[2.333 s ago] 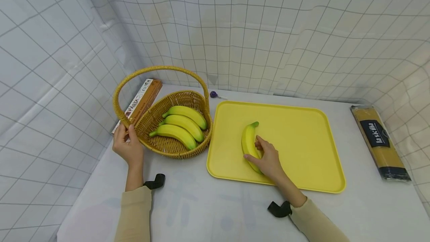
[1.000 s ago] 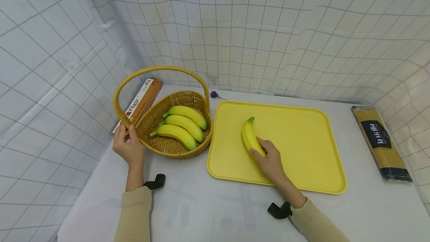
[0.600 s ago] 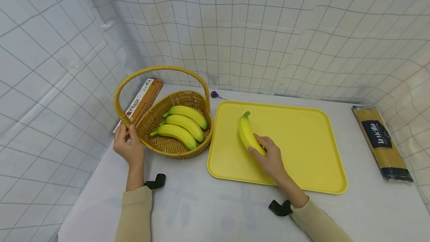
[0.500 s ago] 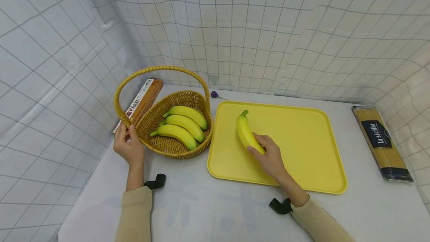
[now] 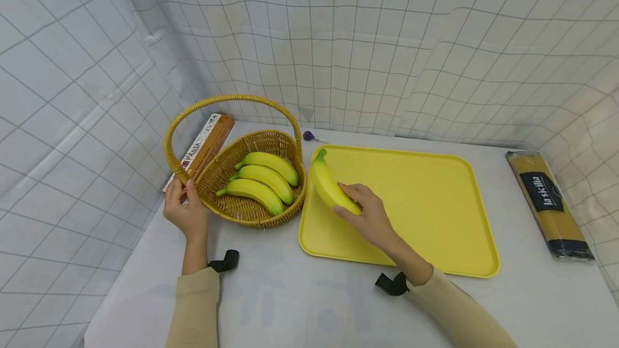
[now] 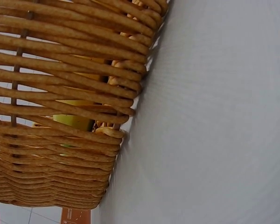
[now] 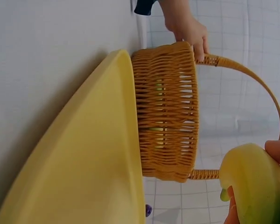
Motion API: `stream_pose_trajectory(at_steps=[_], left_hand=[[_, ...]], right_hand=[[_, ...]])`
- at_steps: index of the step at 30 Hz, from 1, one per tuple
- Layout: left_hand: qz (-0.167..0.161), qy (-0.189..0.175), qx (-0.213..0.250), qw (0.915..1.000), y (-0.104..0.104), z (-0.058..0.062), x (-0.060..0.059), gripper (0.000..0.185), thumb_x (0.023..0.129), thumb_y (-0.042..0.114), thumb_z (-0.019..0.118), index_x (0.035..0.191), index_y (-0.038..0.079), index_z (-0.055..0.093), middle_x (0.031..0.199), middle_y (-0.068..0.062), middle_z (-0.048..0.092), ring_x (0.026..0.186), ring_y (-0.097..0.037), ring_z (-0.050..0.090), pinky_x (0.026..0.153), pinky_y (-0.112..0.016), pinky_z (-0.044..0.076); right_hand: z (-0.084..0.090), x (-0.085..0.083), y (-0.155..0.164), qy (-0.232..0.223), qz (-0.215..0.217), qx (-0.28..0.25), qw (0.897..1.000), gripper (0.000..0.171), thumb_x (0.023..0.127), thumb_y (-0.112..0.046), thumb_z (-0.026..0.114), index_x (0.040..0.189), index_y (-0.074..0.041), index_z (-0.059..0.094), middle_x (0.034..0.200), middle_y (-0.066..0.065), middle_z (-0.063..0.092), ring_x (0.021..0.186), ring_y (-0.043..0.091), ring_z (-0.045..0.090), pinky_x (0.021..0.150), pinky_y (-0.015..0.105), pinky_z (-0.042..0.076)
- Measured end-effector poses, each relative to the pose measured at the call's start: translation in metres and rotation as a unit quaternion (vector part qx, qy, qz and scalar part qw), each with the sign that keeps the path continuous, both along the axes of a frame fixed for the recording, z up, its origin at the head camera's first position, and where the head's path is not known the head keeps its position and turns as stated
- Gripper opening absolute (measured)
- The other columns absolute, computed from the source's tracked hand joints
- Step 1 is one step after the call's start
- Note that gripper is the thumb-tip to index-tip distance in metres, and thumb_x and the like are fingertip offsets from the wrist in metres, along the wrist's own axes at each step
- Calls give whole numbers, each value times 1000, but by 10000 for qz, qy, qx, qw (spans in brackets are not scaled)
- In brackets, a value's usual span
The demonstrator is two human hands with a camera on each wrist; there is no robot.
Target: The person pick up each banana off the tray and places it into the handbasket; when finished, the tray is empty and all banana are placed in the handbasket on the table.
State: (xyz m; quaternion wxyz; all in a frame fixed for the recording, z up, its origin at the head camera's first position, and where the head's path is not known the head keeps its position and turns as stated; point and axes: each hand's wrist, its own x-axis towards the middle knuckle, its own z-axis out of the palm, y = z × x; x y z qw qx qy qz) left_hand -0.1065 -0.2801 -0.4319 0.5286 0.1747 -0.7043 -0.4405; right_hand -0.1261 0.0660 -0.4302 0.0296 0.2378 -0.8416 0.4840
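Observation:
My right hand (image 5: 369,216) grips a yellow banana (image 5: 329,184) by its lower end, the green stem pointing up and left. In the right wrist view the banana (image 7: 252,182) is up off the yellow tray (image 7: 84,163). At the left, my left hand (image 5: 186,209) pinches the wicker basket (image 5: 261,223) at its rim, where the arched handle (image 5: 227,98) joins. Three bananas (image 5: 263,176) lie side by side inside the basket. The left wrist view is mostly filled by the basket's woven side (image 6: 60,93), with yellow showing through gaps.
The yellow tray (image 5: 416,203) lies right beside the basket. A pasta box (image 5: 208,141) sits behind the basket at the left, and a purple lollipop (image 5: 308,136) behind its right side. A packet of pasta (image 5: 548,205) lies at the far right. Grid-lined cloth hangs behind.
My right hand has taken hold of the banana on the tray, raised it and carried it left toward the basket. The left hand and basket have stayed in place.

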Motion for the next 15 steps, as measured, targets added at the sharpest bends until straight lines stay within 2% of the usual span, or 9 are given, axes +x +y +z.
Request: stream_pose_trajectory(at_steps=[8, 15], left_hand=[[9, 21, -26, 10000, 1, 1, 0, 22, 93, -1, 59, 110, -11, 68, 105, -29, 65, 86, 9, 52, 73, -5, 41], [22, -23, -32, 10000, 2, 2, 1, 23, 93, 0, 58, 110, -11, 68, 105, -29, 65, 86, 10, 52, 73, -5, 41]], right_hand=[[16, -7, -35, 99, 508, -36, 9987, 52, 89, -25, 70, 136, -6, 58, 120, 10, 64, 97, 19, 56, 74, 28, 47], [28, -17, -71, 391, 892, 10, 9952, 53, 89, -25, 71, 135, -2, 57, 120, 12, 64, 102, 21, 56, 75, 27, 45]])
